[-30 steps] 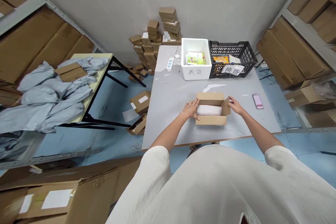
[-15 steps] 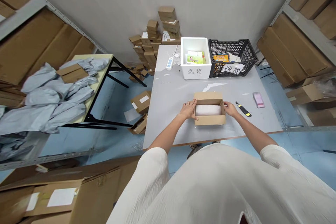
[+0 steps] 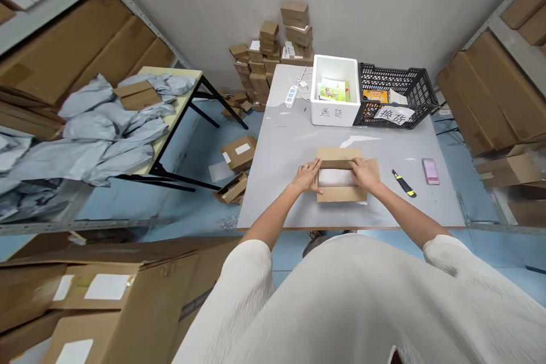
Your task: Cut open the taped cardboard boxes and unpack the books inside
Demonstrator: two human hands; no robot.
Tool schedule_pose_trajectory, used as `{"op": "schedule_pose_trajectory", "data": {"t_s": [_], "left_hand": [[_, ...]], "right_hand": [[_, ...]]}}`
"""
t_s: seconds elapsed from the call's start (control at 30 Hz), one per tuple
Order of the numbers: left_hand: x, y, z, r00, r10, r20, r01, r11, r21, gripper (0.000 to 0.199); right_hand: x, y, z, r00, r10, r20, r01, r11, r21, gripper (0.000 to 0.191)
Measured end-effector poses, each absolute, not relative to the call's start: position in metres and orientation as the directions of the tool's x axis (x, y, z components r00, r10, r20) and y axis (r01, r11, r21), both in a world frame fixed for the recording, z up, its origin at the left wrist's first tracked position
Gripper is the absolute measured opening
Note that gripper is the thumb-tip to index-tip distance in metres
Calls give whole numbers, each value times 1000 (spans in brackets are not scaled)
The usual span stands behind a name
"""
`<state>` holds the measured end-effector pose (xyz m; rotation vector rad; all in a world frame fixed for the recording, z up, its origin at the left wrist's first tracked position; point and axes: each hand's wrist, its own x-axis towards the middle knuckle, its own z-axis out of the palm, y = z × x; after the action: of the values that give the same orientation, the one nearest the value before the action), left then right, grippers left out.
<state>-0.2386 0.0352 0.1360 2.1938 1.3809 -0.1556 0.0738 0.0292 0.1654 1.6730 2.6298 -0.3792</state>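
A small open cardboard box [image 3: 340, 195] rests on the grey table [image 3: 277, 182], its flaps spread outward. Inside lies a white wrapped item [image 3: 335, 177]. My left hand [image 3: 306, 176] grips the box's left end, thumb toward the near side and fingers at the far side. At the right end, my right hand [image 3: 363, 174] reaches over the box edge with its fingers at the opening; a flap shows just beyond it. To the right lie a black and yellow cutter [image 3: 404, 183] and a pink blurred object [image 3: 430, 172].
At the table's back stand a white foam box [image 3: 335, 114] and a black crate [image 3: 398, 115], both holding booklets, beside a power strip [image 3: 290, 96]. Stacked cartons [image 3: 294, 11] stand behind. Grey parcels [image 3: 89, 125] cover a side table on the left.
My right hand has moved from the box's outer right side inward over its right end. A right flap now shows spread outward. The view has shifted slightly, with my left hand staying on the box.
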Motion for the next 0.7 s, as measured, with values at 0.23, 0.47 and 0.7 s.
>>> {"op": "schedule_pose_trajectory", "data": {"t_s": [0.23, 0.47, 0.7], "left_hand": [[-240, 29, 141, 470, 805, -360, 850, -303, 431, 160], [-240, 27, 135, 492, 798, -348, 819, -289, 496, 161], [-242, 26, 127, 506, 798, -328, 803, -297, 517, 161]], "right_hand": [[-10, 52, 154, -554, 680, -480, 827, 514, -226, 38], [-35, 65, 121, -407, 592, -696, 891, 424, -161, 34], [-40, 66, 97, -448, 589, -673, 862, 483, -151, 57]]}}
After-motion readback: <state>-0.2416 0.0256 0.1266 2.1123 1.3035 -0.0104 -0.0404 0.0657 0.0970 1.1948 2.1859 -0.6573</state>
